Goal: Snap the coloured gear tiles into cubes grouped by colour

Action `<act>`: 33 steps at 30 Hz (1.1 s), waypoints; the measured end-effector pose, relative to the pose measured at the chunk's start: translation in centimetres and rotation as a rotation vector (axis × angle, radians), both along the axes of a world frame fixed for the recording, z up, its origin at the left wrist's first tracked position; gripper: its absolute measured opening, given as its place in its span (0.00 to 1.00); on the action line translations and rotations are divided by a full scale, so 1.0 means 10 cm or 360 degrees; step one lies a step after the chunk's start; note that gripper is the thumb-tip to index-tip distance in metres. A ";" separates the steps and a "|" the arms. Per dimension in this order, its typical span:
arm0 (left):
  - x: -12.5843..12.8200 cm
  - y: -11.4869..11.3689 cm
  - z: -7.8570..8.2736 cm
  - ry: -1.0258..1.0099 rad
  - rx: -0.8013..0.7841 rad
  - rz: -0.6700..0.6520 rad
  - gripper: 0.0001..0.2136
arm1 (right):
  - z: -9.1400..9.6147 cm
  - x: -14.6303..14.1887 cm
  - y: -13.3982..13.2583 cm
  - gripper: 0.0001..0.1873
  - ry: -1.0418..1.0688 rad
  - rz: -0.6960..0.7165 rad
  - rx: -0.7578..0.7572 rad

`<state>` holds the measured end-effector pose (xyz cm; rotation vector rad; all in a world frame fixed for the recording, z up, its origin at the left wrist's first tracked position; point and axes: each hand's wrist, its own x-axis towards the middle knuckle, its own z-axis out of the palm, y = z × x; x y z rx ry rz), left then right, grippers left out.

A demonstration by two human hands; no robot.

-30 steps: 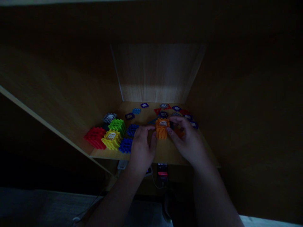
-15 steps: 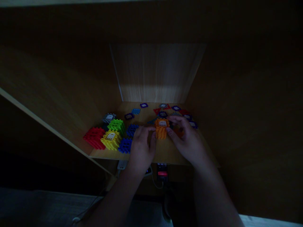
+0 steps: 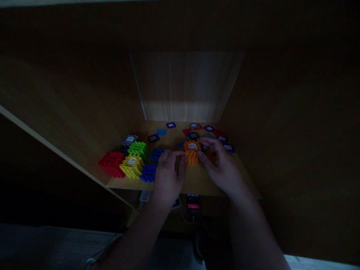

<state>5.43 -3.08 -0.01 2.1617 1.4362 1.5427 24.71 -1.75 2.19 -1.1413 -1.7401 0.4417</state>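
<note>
A stack of orange interlocking plastic tiles (image 3: 192, 153), with a white window piece in its top tile, stands near the middle of the wooden shelf (image 3: 194, 182). My left hand (image 3: 170, 172) has its thumb and forefinger against the stack's left side. On the right side, my right hand (image 3: 221, 163) holds it between thumb and fingers. Beside my left hand are stacks of blue tiles (image 3: 148, 173), yellow tiles (image 3: 131, 167), green tiles (image 3: 138, 150) and red tiles (image 3: 112, 164). More orange pieces lie partly hidden beneath my right hand.
Loose tiles lie flat toward the back: a purple tile (image 3: 171, 125), a light blue tile (image 3: 161, 132) and several others at the right. A grey tile stack (image 3: 129, 140) stands at the left wall. Below the shelf are a lit phone (image 3: 192, 204) and cables.
Both hands stay at the orange stack in nearly the same place. The top orange tile looks slightly shifted left; otherwise the scene is unchanged.
</note>
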 end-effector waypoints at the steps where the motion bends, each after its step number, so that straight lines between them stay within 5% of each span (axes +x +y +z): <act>1: 0.00 0.00 0.00 -0.0005 0.0004 0.0002 0.08 | 0.00 0.00 0.00 0.18 0.0001 0.0004 -0.0002; 7: -0.01 -0.01 0.00 -0.0003 0.0007 0.0019 0.07 | 0.05 0.05 -0.02 0.19 -0.0082 -0.0069 0.0029; 14: 0.00 -0.01 0.00 -0.0025 0.0023 0.0031 0.07 | 0.05 0.40 -0.11 0.18 -0.0772 -0.0665 -0.0004; 23: 0.00 0.00 -0.01 -0.0012 0.0047 0.0045 0.07 | -0.07 0.37 -0.12 0.19 -0.1216 -0.0554 -0.0399; 33: 0.00 0.01 -0.03 -0.0014 0.0089 0.0047 0.07 | -0.03 0.30 -0.08 0.20 -0.1094 -0.0616 -0.0440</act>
